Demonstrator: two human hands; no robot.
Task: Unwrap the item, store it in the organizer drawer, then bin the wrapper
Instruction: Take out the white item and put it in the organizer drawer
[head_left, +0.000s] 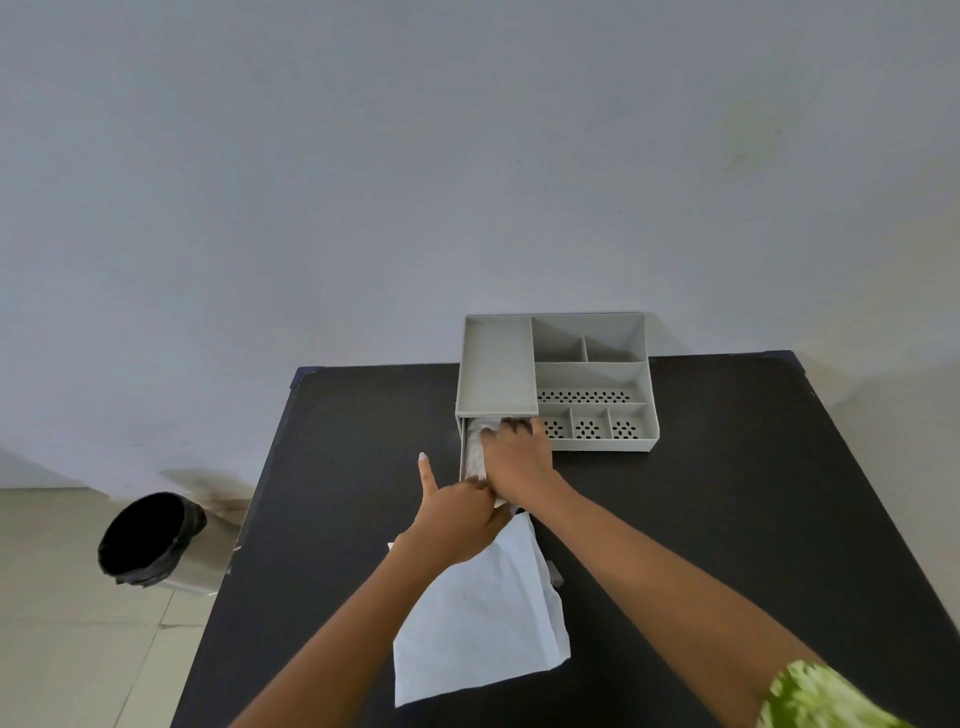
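Observation:
A grey organizer (592, 353) stands at the far edge of the black table (727, 519). Its drawer (462, 452) is pulled out toward me on the left side. A whitish item (475, 449) lies in the drawer, mostly hidden. My right hand (519, 457) is pressed on the item, fingers curled over it. My left hand (457, 519) sits at the drawer's front end, index finger pointing up, the other fingers against the drawer front; whether they grip it is hidden. The white paper wrapper (483, 623) lies flat on the table under my left forearm.
A bin with a black liner (150, 540) stands on the tiled floor to the left of the table. The organizer's top holds several open compartments (592, 400), some with perforated floors. A plain wall rises behind.

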